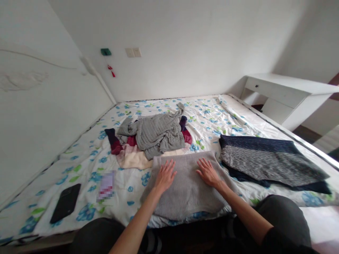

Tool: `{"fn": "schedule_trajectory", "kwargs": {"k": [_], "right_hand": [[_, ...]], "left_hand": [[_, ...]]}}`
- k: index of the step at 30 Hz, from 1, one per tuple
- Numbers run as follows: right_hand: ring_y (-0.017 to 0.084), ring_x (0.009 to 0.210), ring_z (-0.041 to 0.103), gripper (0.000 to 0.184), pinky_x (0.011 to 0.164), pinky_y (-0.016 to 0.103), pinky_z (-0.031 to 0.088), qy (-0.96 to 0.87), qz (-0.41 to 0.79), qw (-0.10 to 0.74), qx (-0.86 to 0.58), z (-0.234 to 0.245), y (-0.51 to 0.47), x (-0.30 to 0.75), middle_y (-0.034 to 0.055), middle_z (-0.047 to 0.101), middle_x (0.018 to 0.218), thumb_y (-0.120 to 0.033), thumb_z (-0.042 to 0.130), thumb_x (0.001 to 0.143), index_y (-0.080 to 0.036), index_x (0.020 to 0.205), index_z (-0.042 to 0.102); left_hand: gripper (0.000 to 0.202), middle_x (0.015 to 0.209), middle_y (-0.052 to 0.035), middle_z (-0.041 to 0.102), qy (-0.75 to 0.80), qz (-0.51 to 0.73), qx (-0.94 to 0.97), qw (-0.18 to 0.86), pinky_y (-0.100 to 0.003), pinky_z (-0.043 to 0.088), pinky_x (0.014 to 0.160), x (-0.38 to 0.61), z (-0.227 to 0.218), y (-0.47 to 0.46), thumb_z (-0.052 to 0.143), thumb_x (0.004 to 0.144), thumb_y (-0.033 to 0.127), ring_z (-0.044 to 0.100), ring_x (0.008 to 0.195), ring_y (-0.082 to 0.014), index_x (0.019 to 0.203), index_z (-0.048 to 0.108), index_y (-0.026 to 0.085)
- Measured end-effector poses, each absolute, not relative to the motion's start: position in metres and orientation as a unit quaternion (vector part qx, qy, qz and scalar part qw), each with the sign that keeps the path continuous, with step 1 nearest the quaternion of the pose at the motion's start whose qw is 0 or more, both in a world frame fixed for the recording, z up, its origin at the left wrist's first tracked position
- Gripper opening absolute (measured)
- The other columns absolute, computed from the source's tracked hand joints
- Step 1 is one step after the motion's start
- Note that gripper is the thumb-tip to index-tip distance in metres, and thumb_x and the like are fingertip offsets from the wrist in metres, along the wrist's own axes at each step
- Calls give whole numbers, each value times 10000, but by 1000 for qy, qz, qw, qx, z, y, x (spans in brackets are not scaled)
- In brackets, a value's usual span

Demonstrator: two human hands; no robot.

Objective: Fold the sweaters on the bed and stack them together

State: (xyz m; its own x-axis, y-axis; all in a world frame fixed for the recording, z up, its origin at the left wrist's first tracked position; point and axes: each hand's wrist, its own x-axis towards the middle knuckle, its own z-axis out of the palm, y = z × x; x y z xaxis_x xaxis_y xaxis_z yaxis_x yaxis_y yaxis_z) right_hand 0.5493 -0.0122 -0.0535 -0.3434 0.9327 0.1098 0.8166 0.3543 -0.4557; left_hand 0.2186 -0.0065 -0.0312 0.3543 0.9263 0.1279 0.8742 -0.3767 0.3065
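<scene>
A grey ribbed knit garment (185, 190) lies spread out at the near edge of the bed, between my knees. My left hand (166, 174) rests flat on its upper left part, fingers spread. On the upper right part lies my right hand (207, 172), palm down with the fingers apart. Neither hand grips the cloth. Just beyond sits a rumpled grey cable-knit sweater (159, 130), on top of a cream, maroon and navy knit garment (135, 157). To the right is a folded navy and speckled grey knit garment (265, 162).
A black phone (65, 203) and a small blurred-out packet or card (106, 186) lie on the left of the flowered bedsheet (127, 208). White walls bound the bed at the left and back. A white desk (280, 91) stands beyond its right edge.
</scene>
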Motion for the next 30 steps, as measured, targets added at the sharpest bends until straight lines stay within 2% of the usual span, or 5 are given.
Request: {"fn": "schedule_trajectory", "kwargs": {"k": [6,9,17,24,30], "right_hand": [[334,1715,231,677,1391,615,162,-845,192,136,-480,-49,-33,499,53,333,1823,-607,377,1155,-314,1765,370],[342,1715,225,655,1390,597,164,-819,172,115,-534,-50,-32,542,19,339,1823,-614,413,1142,-356,1744,413],[300,1709,250,632,1363,651,184,-739,128,79,-657,-63,-23,619,61,336,1823,-535,339,1162,-309,1749,404],[335,1714,209,712,1379,524,190,-716,83,145,-677,-62,7,584,157,298,1830,-471,393,1134,-125,1756,372],[376,1732,97,667,1364,624,148,-786,131,101,-596,-48,50,540,46,205,1868,-508,345,1149,-299,1783,330]], "left_hand": [[647,1803,-50,419,493,75,864,69,-541,252,1376,264,-54,-31,402,1111,322,332,1683,-292,1758,383,295],[629,1811,-29,403,537,66,840,47,-556,258,1371,230,-51,-28,456,1111,423,336,1680,-318,1734,431,336],[667,1818,-87,370,659,53,749,50,-661,275,1336,121,-51,-25,398,1114,514,325,1681,-389,1731,445,265],[652,1791,-127,426,628,110,770,15,-598,300,1343,134,-43,-8,373,1115,439,349,1671,-359,1710,481,195],[702,1813,-102,391,582,65,810,35,-559,248,1366,173,-36,45,465,1086,531,303,1693,-350,1722,463,234]]}}
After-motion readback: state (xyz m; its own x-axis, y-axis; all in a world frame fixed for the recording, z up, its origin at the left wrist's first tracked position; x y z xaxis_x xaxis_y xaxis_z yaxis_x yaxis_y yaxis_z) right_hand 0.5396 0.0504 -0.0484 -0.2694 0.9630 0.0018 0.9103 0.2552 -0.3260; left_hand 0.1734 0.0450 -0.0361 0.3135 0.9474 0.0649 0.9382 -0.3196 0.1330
